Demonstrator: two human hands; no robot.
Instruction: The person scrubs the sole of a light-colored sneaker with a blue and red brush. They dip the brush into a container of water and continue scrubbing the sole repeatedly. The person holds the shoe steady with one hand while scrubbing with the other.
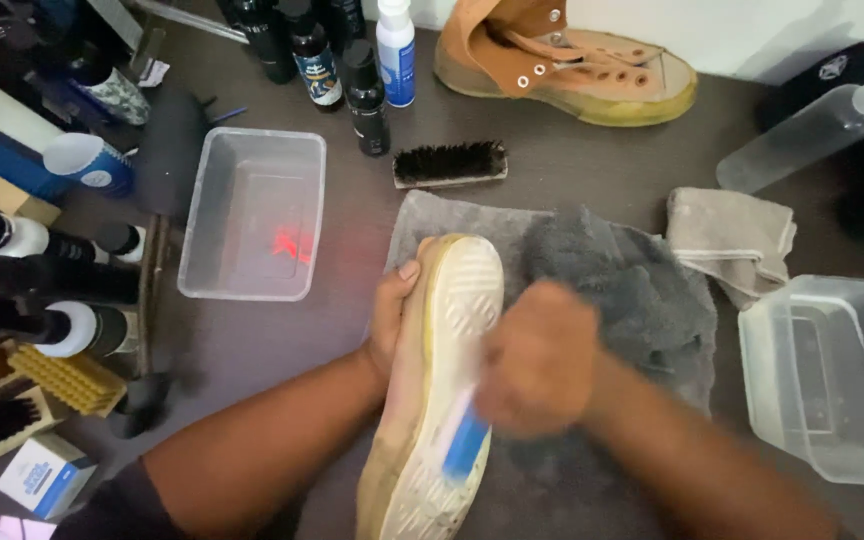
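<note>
Left hand: the left hand [392, 320] wraps around the side of a tan shoe [442, 380], thumb near the toe, fingers closed on its edge.
Shoe: it lies sole-up, cream rubber sole facing the camera, toe pointing away from the person, over a grey towel [632, 290] spread on the bench [572, 170].
Right hand: the right hand [537, 360] is blurred, closed around a blue brush [467, 448] whose end touches the sole near the heel.
Second shoe: a matching tan high-top [572, 65] lies on its side at the far edge of the bench.
Brushes: a dark bristle brush [449, 163] sits just beyond the towel.
Tubs: one clear plastic tub [252, 212] is left of the towel, another [832, 375] at the right.
Cloth: a folded beige cloth [737, 240] lies right of the towel.
Bottles: dark bottles [362, 95] stand along the back.
</note>
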